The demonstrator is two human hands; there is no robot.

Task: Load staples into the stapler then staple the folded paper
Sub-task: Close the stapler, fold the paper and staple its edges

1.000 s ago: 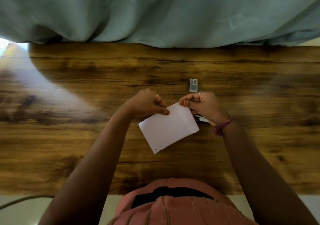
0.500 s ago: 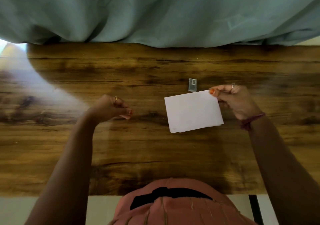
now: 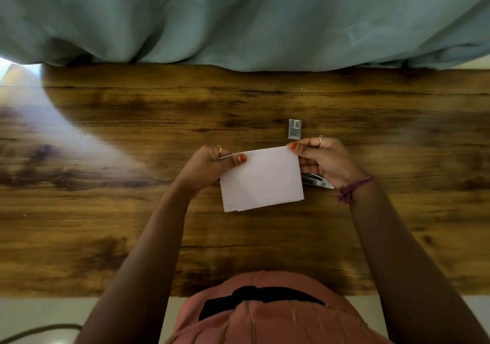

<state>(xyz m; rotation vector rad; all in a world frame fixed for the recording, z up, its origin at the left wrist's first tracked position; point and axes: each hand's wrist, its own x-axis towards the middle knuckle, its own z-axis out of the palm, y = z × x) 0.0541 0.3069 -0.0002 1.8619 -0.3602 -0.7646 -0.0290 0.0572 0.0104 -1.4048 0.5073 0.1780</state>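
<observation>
Folded paper (image 3: 261, 178), unmarked, pinched between left hand (image 3: 209, 164) and right hand (image 3: 324, 158).

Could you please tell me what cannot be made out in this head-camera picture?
- Stapler: mostly hidden behind the folded paper and right hand; loaded or not is unclear.
- Small box: label too small to read; contents unseen.
- Paper's far side: faces away, so any staple there is hidden.
- Left hand: fingers behind the paper are unseen.
- Cable: cut off at the bottom-left edge.
</observation>
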